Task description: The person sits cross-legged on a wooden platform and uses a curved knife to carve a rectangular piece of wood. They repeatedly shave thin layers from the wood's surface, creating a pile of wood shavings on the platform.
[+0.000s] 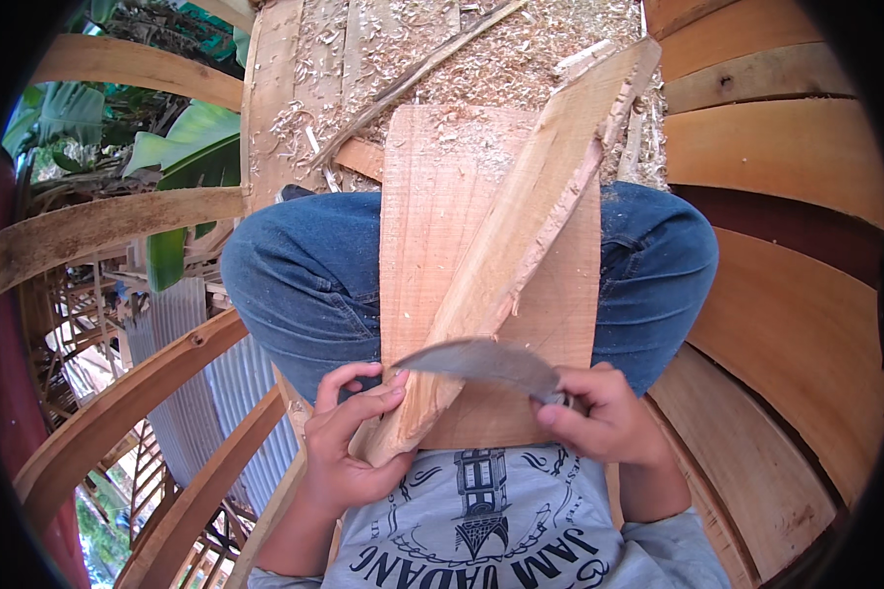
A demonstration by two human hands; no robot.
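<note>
A long wooden plank (521,221) with a rough bark edge lies slantwise over a wide flat board (422,187) that rests across my lap. My left hand (349,432) grips the plank's near end, thumb and fingers around its sides. In my right hand (599,417) is a knife (491,365) with a broad curved blade; its handle is mostly hidden by my fingers. The blade reaches left across the plank, its tip close to my left fingers. Whether its edge touches the wood, I cannot tell.
Wood shavings (491,59) cover the slatted floor ahead, where a thin stick (413,79) lies slantwise. Slatted wooden rails (138,221) stand at left, with banana leaves (196,147) and corrugated sheets (182,334) beyond. Wide wooden slats (776,152) close the right side. My crossed legs (300,275) flank the board.
</note>
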